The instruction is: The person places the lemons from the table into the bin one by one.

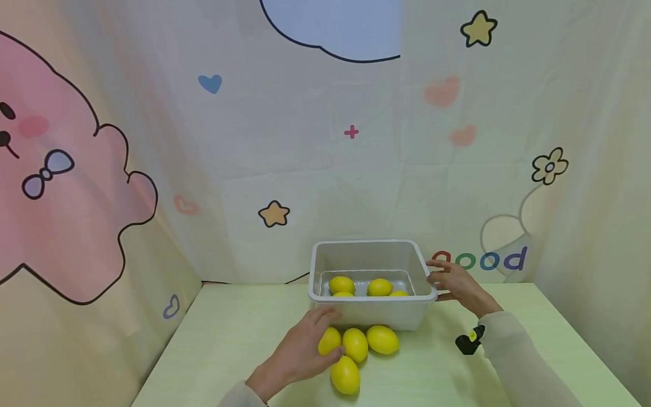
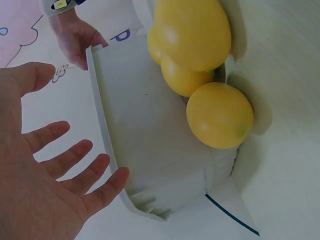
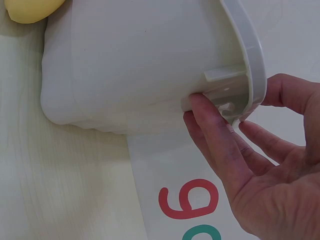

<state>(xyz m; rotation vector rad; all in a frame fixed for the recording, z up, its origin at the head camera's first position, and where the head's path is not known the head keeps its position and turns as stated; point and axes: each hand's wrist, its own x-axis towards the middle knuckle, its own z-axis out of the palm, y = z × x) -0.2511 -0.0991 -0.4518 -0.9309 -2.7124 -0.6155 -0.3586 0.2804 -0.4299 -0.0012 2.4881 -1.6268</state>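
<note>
A light grey plastic bin [image 1: 371,314] stands on the table near the back curtain, with several yellow lemons [image 1: 380,287] inside. More lemons [image 1: 383,340] lie on the table before its front wall, one of them closer to the person. Over the leftmost of these hovers my left hand [image 1: 305,347], fingers spread and holding nothing. In the left wrist view its fingers [image 2: 95,170] overlap the bin's rim; contact cannot be told. My right hand [image 3: 270,185] grips the bin's right end at the rim, with fingers [image 3: 212,125] underneath the lip.
The pale wood-look table [image 1: 229,333] meets a printed curtain [image 1: 244,169] at the back. Curtain also hangs along both sides. A black device with a yellow mark [image 1: 470,340] is strapped at the right wrist.
</note>
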